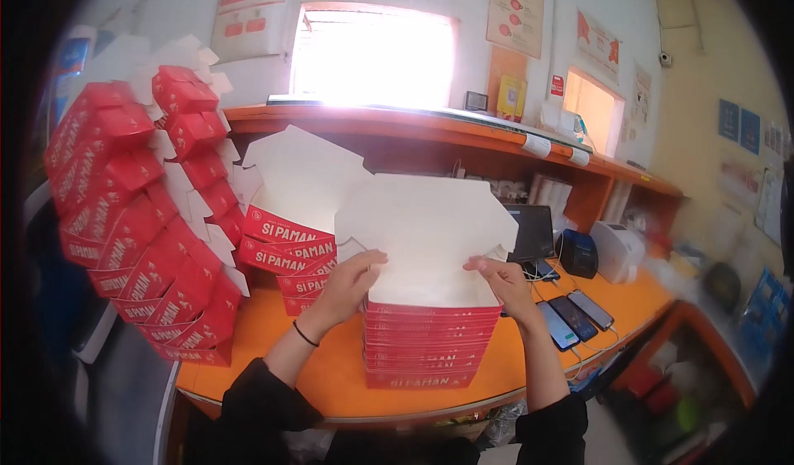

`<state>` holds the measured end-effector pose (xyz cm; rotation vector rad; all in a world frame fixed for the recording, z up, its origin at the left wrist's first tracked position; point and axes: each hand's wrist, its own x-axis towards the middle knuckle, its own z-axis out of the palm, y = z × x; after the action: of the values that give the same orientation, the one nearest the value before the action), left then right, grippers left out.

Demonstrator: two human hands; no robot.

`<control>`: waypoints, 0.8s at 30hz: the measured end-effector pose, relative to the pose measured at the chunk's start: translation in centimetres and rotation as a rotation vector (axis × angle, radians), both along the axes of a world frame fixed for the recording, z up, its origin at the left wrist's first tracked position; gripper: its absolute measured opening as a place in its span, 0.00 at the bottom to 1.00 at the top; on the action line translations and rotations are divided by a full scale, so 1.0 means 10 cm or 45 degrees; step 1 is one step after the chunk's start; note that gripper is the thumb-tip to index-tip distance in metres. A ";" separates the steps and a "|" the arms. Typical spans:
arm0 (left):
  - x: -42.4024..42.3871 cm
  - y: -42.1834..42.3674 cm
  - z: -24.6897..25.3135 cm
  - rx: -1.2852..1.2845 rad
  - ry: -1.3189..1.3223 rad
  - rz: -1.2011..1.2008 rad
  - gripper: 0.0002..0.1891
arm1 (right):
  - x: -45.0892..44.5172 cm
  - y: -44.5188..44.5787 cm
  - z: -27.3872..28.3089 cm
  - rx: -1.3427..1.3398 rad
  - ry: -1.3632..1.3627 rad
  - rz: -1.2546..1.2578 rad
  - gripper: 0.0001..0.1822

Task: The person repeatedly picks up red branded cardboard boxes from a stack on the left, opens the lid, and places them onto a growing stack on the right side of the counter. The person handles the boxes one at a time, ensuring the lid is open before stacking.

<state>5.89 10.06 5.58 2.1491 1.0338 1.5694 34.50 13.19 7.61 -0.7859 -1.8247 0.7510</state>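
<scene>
A tall stack of nested red paperboard food boxes [428, 347] stands in front of me on the orange counter. The top box [428, 235] is unfolded, its white inside facing me and its lid flap raised at the back. My left hand [350, 282] grips its left side wall, fingertips curled over the edge. On the opposite side wall, my right hand [505, 285] holds the box the same way, with fingers reaching inward. A dark band circles my left wrist. White lettering runs along the red box fronts; the lower boxes show only their front edges.
More nested red boxes [291, 257] stand behind my left hand, and tall leaning stacks [142, 254] fill the left. Several charging smartphones [564, 322] with cables lie right of my right hand. Behind them are a dark screen [530, 229] and a white device [614, 251]. An orange shelf [384, 118] spans the back.
</scene>
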 end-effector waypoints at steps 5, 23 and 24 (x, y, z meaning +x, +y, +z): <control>-0.04 -0.07 -0.02 -0.107 0.006 -0.012 0.15 | -0.03 -0.04 0.05 0.004 -0.115 -0.161 0.18; -0.05 -0.64 -0.04 0.559 0.552 0.124 0.25 | 0.15 -0.63 -0.11 0.334 -0.213 -0.033 0.23; -0.05 -0.62 -0.08 0.567 0.537 0.124 0.25 | 0.14 -0.63 -0.19 0.402 -0.218 -0.128 0.26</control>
<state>5.38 3.87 4.77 2.8653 0.9847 1.5380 35.89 6.87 5.69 -0.7432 -1.9777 0.3260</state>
